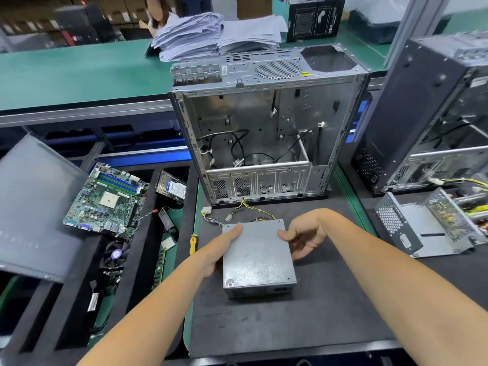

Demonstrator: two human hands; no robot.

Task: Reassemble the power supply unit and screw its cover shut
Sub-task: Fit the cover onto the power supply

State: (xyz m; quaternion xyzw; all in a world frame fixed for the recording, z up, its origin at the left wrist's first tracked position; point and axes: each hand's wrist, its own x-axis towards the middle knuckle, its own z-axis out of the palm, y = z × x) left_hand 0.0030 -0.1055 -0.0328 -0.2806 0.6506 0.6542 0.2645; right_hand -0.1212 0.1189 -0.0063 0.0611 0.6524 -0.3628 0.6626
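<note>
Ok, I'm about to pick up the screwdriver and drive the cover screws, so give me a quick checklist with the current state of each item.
1. Cover seated on the power supply unit: ok, the top plate looks flush along the visible edges.
2. Unit steadied: ok, the left hand holds its left side with the thumb on top; the right hand touches its right edge.
3. Cables free of the cover seam: ok, they exit at the far end onto the mat.
4. Screwdriver reachable: ok, it lies on the mat just left of the unit.
5. Screws at hand: cannot tell, none visible.
6. Screw holes empty: cannot tell, too small to read.
</note>
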